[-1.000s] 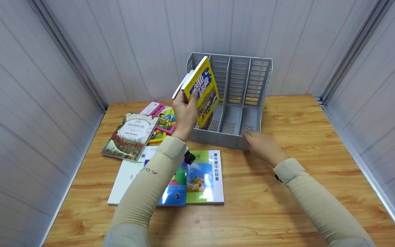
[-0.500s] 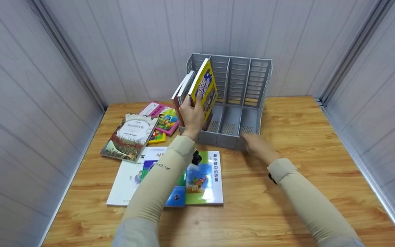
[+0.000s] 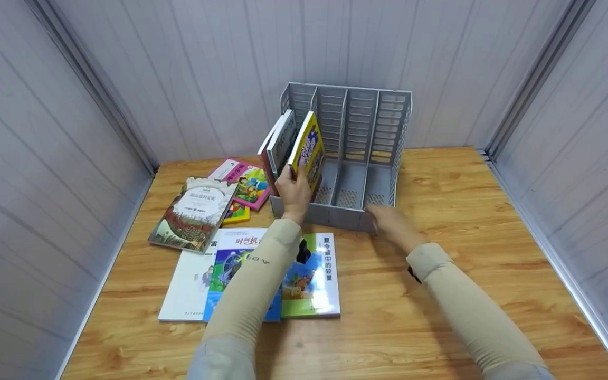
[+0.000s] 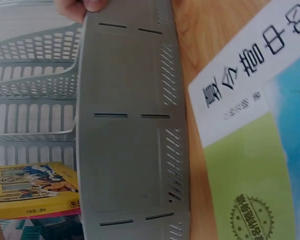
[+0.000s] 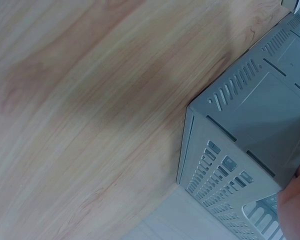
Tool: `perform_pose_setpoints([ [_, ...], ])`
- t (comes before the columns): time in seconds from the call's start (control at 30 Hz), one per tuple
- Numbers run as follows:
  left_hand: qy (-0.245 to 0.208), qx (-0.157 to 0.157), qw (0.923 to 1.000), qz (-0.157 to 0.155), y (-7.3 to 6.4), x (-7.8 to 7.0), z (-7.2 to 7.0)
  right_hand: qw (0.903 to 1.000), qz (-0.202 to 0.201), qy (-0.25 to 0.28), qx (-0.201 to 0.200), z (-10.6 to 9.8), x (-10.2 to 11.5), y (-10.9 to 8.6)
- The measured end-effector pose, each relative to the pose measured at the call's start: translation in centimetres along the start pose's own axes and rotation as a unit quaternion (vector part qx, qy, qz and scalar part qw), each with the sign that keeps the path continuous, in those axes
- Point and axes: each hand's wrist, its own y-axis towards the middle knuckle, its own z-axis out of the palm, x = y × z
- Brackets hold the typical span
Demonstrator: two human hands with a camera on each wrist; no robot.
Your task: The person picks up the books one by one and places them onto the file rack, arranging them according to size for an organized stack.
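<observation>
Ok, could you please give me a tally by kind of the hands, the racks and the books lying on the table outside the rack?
Hands: 2 (left hand, right hand)
Rack: 1
Books visible lying on the table: 6 (field-scene book, pink book, mostly covered yellow book, white book, blue book, green-and-white book)
Total: 9

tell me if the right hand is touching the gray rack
Touching. The left wrist view shows the right hand pinching the front wall of the gray rack at its edge, with no gap.
</observation>
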Motion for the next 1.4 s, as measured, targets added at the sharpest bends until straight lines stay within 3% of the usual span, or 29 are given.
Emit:
perform_pose_setpoints([
  [0.3,0.036,0.049,0.9980,-0.015,-0.5,1.4,-0.2,1.0000,0.001,-0.007,0.001,0.0,0.1,0.0],
  [0.6,0.127,0.086,0.9879,-0.021,-0.2,1.8,-0.3,0.9999,-0.003,-0.004,-0.009,0.2,0.0,0.0],
  [0.8,0.168,0.127,0.9771,-0.030,1.0,5.7,0.7,0.9999,0.002,-0.003,-0.010,0.1,0.0,-0.1],
  [0.93,0.223,0.145,0.9639,-0.011,1.4,6.2,0.9,1.0000,0.002,-0.007,-0.006,0.1,0.1,-0.1],
  [1.07,0.265,0.168,0.9495,0.007,1.4,3.1,0.0,1.0000,0.000,-0.004,-0.008,0.1,0.1,-0.1],
  [1.17,0.303,0.189,0.9338,0.020,1.4,0.6,-0.9,0.9997,-0.012,-0.001,-0.021,0.2,0.0,-0.1],
  [1.3,0.370,0.207,0.9053,0.032,1.9,-0.2,-1.4,0.9988,-0.028,-0.002,-0.040,0.4,-0.1,-0.1],
  [1.4,0.395,0.214,0.8926,0.033,2.4,-0.2,-1.8,0.9989,-0.027,0.001,-0.039,0.5,-0.1,-0.1],
])
